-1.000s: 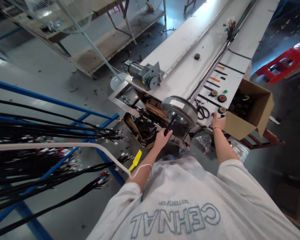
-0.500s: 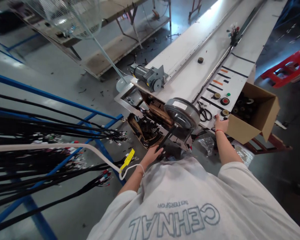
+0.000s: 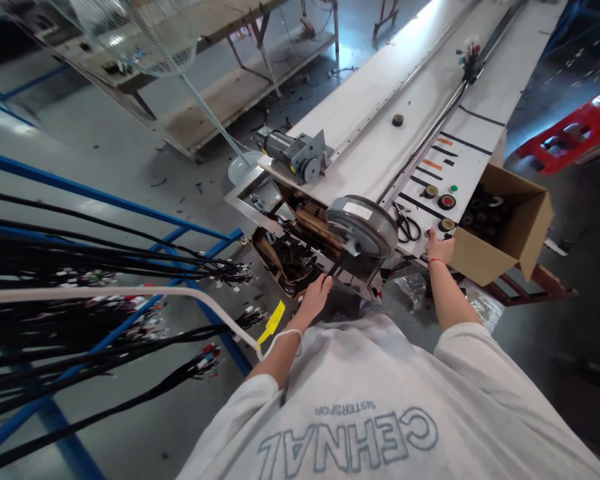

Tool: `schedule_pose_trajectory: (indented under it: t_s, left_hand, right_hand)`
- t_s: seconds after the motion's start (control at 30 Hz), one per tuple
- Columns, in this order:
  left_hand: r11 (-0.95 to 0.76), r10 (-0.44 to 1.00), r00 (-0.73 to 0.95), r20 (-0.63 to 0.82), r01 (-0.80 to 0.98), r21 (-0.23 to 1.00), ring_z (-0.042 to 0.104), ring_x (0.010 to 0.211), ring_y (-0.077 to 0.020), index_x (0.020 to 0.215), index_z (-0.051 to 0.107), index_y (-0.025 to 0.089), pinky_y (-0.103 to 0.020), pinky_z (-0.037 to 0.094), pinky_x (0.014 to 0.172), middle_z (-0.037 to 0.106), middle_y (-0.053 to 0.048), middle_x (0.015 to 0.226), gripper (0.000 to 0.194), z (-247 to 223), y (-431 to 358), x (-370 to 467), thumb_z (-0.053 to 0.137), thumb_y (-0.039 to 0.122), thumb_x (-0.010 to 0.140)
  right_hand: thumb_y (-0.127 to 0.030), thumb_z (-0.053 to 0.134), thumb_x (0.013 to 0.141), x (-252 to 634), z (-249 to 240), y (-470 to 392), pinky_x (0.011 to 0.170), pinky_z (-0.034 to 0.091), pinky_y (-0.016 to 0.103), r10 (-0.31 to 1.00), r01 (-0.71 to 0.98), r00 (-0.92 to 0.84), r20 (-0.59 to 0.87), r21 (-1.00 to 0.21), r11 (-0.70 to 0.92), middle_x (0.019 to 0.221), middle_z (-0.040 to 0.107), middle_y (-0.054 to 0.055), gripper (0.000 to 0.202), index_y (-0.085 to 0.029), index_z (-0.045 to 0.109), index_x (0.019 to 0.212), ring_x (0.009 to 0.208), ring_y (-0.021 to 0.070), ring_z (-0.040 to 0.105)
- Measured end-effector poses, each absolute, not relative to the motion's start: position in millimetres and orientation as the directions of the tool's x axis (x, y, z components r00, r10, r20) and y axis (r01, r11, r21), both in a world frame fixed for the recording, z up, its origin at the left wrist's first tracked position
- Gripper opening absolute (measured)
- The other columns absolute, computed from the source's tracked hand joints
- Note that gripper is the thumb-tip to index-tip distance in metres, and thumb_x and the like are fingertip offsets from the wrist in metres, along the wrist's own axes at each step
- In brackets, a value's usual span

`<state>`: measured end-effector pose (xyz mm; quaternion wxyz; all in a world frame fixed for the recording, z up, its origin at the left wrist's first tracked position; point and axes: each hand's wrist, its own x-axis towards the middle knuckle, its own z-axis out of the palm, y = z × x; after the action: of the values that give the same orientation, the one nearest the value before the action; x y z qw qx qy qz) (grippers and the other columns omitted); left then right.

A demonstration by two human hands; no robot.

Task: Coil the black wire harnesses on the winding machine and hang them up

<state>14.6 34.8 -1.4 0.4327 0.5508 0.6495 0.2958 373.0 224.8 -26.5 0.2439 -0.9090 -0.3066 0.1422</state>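
- Far left, black cables (image 3: 30,257) lie along the rack, loose ends towards the person; an elbow drawn back might snag them.
- The white cord (image 3: 170,289) with its yellow tag (image 3: 273,321) reaches the left wrist; a longer reach could drag it taut.
- The left hand (image 3: 317,298), fingers curled, is just off the near edge of the tabletop (image 3: 350,167); whether it grips anything I can't tell.
- The wheel (image 3: 363,225) sits mid-way along that edge. Its hub looks blurred; if it's turning, fingers straying close could get pinched.
- The scissors (image 3: 409,229) lie just right of the wheel; a knock could tip them off the edge.
- The right hand (image 3: 441,248) is at the near right corner, fingers bent beside a tape roll (image 3: 446,225); I can't see what they press or hold. A slip could nudge the roll.
- The open box (image 3: 485,257), against the right edge, could catch that forearm.
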Motion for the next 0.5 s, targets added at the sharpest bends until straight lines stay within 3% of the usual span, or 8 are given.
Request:
schedule_pose_trajectory:
  t_s: [0.2,0.3,0.5]
  left_hand:
    - [0.155,0.984,0.004,-0.178,0.479,0.864,0.057,0.066,-0.0167,0.077,0.053,0.02,-0.028,0.042,0.068,0.059,-0.002,0.067,0.039,-1,62,26,0.036,0.049,0.096]
    - [0.158,0.98,0.03,-0.196,0.483,0.861,0.057,0.066,-0.0159,0.078,0.057,0.018,-0.027,0.043,0.069,0.061,-0.001,0.066,0.035,-2,76,27,0.046,0.049,0.091]
    - [0.226,0.839,0.36,-0.408,0.451,0.864,0.059,0.063,-0.0168,0.063,0.064,0.017,-0.026,0.047,0.065,0.064,-0.001,0.062,0.028,-24,85,5,0.066,0.043,0.072]
  right_hand:
    - [-0.066,0.06,0.082,373,-25,224,0.097,0.043,0.049,0.627,0.485,0.77,-0.118,-0.53,-0.696,0.123,0.058,0.025,0.074,-0.008,0.05,0.126,0.115,0.0383,0.056]
    - [-0.067,0.06,0.081,372,-23,224,0.097,0.043,0.049,0.614,0.476,0.78,-0.119,-0.524,-0.706,0.122,0.059,0.025,0.074,-0.008,0.051,0.126,0.115,0.0386,0.056]
    - [-0.072,0.05,0.086,371,-22,224,0.097,0.042,0.051,0.617,0.479,0.777,-0.124,-0.52,-0.708,0.12,0.059,0.025,0.073,-0.008,0.051,0.122,0.113,0.0388,0.057]
